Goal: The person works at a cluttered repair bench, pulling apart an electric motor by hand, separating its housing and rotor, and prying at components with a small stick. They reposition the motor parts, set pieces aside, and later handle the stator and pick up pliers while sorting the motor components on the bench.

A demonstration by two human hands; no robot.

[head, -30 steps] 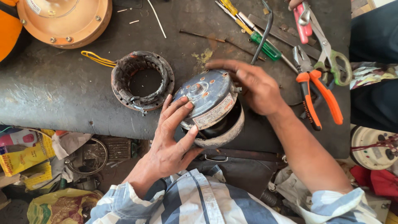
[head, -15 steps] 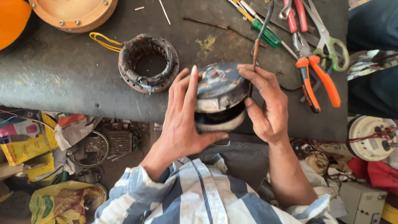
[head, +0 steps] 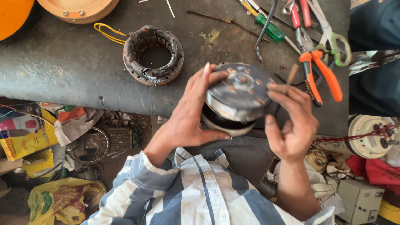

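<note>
On the dark tabletop (head: pixel 62 75) far left lies a yellow wire loop (head: pixel 106 32), and just beside it a burnt-looking stator ring (head: pixel 153 54), flat with its hole facing up. Nearer the person, off the front edge of the tabletop, the left hand (head: pixel 189 121) cups a round grey motor housing (head: pixel 237 98) from the left and below, fingers (head: pixel 204 81) spread up its side and thumb curled under the rim. The housing is tilted, its flat bolted face turned up and toward the right, its axis leaning that way too. The right hand (head: pixel 293 125) stands just right of it, fingertips touching the rim, thumb apart, fingers half curled and also pinching what looks like a thin brown stick (head: pixel 291 75). Further right on the tabletop lie orange pliers (head: pixel 318 75) and scissors (head: pixel 333 37), well apart from both hands.
</note>
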